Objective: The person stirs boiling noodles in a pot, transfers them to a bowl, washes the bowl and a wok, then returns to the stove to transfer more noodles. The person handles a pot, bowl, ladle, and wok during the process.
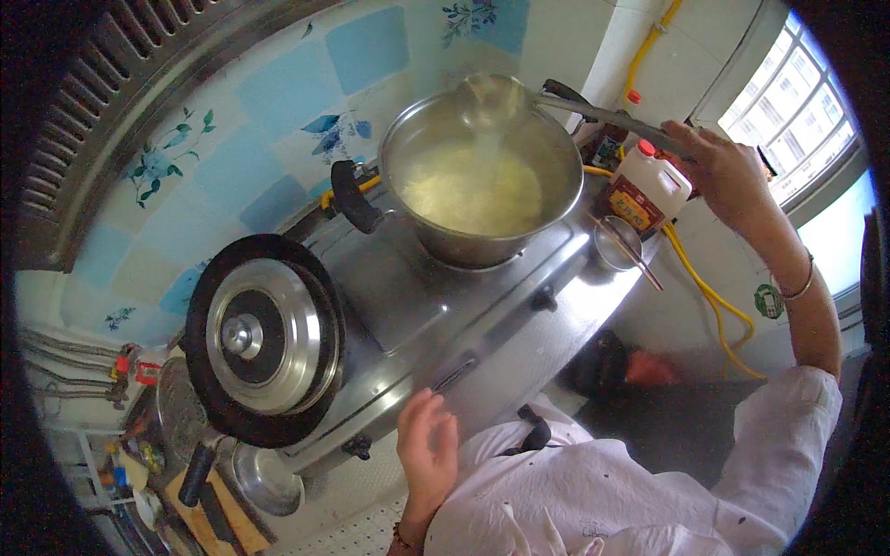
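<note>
My right hand [730, 174] grips the long handle [612, 118] of a metal ladle. The ladle's bowl [494, 104] is tilted above the far side of a large steel pot [480, 241], and a stream of pale liquid falls from it. Yellowish, cloudy liquid [473, 187] with a foamy look fills the lower part of the pot, which stands on the stove's right burner. Near the front edge of the steel gas stove [389, 299], my left hand [429, 445] holds nothing, its fingers loosely extended.
A dark wok [198, 361] under a metal lid [299, 347] occupies the left burner. Right of the pot stand a white jug with a red cap [646, 184] and a small bowl [615, 243] with chopsticks [636, 260] across it. A cleaver [215, 514] lies on a cutting board [243, 514], lower left.
</note>
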Tool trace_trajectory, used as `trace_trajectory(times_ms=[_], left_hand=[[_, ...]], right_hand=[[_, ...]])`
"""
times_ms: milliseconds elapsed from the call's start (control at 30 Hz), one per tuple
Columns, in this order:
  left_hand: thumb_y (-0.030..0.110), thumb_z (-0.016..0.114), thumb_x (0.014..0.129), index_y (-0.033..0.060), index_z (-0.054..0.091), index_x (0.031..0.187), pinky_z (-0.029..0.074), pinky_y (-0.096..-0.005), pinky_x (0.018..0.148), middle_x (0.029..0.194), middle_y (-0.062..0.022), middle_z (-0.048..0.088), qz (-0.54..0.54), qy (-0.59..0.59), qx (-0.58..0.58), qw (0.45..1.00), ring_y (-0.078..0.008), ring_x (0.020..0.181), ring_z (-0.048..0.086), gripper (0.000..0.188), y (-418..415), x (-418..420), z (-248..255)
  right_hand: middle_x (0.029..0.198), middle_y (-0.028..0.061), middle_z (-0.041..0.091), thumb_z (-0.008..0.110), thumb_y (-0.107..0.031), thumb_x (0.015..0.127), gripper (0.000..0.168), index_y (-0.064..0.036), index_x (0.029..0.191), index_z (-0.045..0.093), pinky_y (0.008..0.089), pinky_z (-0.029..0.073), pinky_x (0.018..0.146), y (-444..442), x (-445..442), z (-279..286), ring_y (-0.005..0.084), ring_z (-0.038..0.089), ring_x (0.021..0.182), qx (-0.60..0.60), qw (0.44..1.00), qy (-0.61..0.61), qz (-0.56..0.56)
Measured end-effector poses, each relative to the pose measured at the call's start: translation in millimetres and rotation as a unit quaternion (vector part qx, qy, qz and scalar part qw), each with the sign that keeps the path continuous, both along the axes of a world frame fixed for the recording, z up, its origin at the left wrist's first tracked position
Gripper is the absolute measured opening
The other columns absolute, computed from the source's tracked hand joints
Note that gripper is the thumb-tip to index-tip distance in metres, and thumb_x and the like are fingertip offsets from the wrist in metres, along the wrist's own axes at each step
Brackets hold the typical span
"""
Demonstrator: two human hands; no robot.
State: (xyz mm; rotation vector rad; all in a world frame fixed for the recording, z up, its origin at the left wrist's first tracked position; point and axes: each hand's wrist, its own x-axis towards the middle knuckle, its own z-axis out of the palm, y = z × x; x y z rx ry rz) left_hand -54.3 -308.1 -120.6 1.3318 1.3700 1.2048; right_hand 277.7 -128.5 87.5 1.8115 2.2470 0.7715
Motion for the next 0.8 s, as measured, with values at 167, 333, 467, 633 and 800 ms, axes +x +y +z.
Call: trace_trajectory(times_ms=[167,333,467,633,800], left_hand=[[0.003,0.048,0.084,-0.0010,0.047,0.110,0.047,-0.0314,0.082,0.119,-0.0127,0.038,0.005,0.017,0.010,1.000,-0.0206,0.102,0.048,0.026,-13,-12,-2],[0.003,0.048,0.084,-0.0009,0.046,0.111,0.048,-0.0325,0.081,0.119,-0.0133,0.039,0.059,0.023,0.009,0.998,-0.0209,0.102,0.049,0.028,-37,-34,-6],[0.005,0.048,0.085,-0.0016,0.042,0.114,0.048,-0.0330,0.079,0.116,-0.0139,0.043,0.151,-0.084,-0.044,0.984,-0.0209,0.100,0.051,0.030,-65,-57,-25],[0.016,0.050,0.086,0.0003,0.041,0.114,0.049,-0.0361,0.075,0.106,-0.0128,0.049,0.364,-0.368,-0.162,0.840,-0.0224,0.096,0.053,0.033,-105,-90,-55],[0.021,0.053,0.084,0.0022,0.043,0.108,0.048,-0.0406,0.077,0.101,-0.0113,0.051,0.525,-0.476,-0.017,0.706,-0.0244,0.091,0.055,0.031,-168,-132,-123]], right_hand=[[0.083,0.0050,0.049,0.056,-0.008,0.073,0.060,-0.028,0.126,0.038,0.0286,0.049,0.058,-5,-12,-26,0.0192,0.056,0.071,0.080,0.987,-0.131,0.043],[0.084,0.0059,0.050,0.057,-0.019,0.072,0.062,-0.033,0.129,0.034,0.0272,0.046,0.064,5,-31,-67,0.0173,0.054,0.077,0.125,0.971,-0.187,0.079],[0.102,0.0091,0.052,0.060,-0.034,0.069,0.072,-0.036,0.132,0.026,0.0349,0.044,0.076,1,-37,-81,0.0234,0.053,0.090,0.063,0.991,-0.104,0.050],[0.120,0.0126,0.046,0.054,-0.031,0.080,0.056,-0.022,0.131,0.031,0.0367,0.041,0.084,13,9,-106,0.0270,0.048,0.104,0.001,0.997,-0.071,-0.007],[0.127,0.0135,0.040,0.061,-0.022,0.076,0.059,-0.016,0.129,0.035,0.0413,0.034,0.093,-7,-29,-104,0.0315,0.039,0.115,0.129,0.979,0.065,0.147]])
